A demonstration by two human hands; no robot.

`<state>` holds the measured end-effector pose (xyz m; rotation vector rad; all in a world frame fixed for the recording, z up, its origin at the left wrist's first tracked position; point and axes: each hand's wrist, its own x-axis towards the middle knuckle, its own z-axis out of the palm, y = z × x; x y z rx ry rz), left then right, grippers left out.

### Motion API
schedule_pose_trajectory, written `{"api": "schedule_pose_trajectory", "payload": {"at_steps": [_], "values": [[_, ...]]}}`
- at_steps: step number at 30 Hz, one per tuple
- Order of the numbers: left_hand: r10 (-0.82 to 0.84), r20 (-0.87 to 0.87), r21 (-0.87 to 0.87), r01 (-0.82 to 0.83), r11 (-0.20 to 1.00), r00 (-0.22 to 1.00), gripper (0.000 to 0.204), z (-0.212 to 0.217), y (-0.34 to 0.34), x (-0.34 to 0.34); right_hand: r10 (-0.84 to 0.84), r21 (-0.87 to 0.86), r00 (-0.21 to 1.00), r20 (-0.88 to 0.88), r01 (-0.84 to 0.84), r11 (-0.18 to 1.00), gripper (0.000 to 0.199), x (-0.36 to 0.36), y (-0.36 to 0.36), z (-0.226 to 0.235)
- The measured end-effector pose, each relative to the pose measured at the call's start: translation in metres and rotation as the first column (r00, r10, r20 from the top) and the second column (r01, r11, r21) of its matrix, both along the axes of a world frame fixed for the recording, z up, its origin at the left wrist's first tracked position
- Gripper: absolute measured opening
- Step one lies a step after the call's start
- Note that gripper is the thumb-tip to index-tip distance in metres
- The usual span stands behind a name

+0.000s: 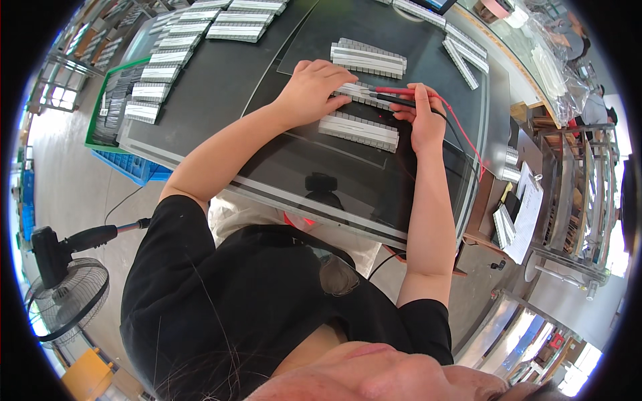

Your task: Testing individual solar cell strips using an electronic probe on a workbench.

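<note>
On the dark glassy tabletop (314, 167), my left hand (311, 93) grips the left end of a narrow grey-and-white strip module (358, 92), thumb on the near side and fingers over the far side. My right hand (426, 123) holds two thin test probes together, a red one (396, 90) and a black one (396, 100). Their tips point left and meet the module or hover just over it; contact is too small to tell. A red lead and a black lead trail from the probes. Similar modules lie in a far group (368, 59) and a near group (361, 132).
Rows of similar modules (177, 50) line the table's left side. More strips (461, 63) lie at the far right. A green crate (93, 130) sits on a blue crate (130, 167). A fan (67, 294) stands left; a clipboard (528, 217) lies right. Other people are at the far right.
</note>
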<state>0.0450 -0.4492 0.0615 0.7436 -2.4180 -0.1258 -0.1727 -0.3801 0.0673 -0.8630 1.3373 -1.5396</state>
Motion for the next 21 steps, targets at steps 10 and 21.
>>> {"api": "schedule_pose_trajectory", "payload": {"at_steps": [10,21], "values": [[0.067,0.081,0.068,-0.073,0.995,0.994,0.037,-0.001,-0.006,-0.006,-0.013,-0.013,1.000,0.016,0.013,1.000,0.028,-0.001,0.002,-0.001],[-0.101,0.162,0.272,0.054,0.961,0.982,0.037,0.027,0.039,0.008,-0.069,-0.048,0.990,0.123,0.075,0.996,0.028,-0.005,-0.002,-0.003]]}}
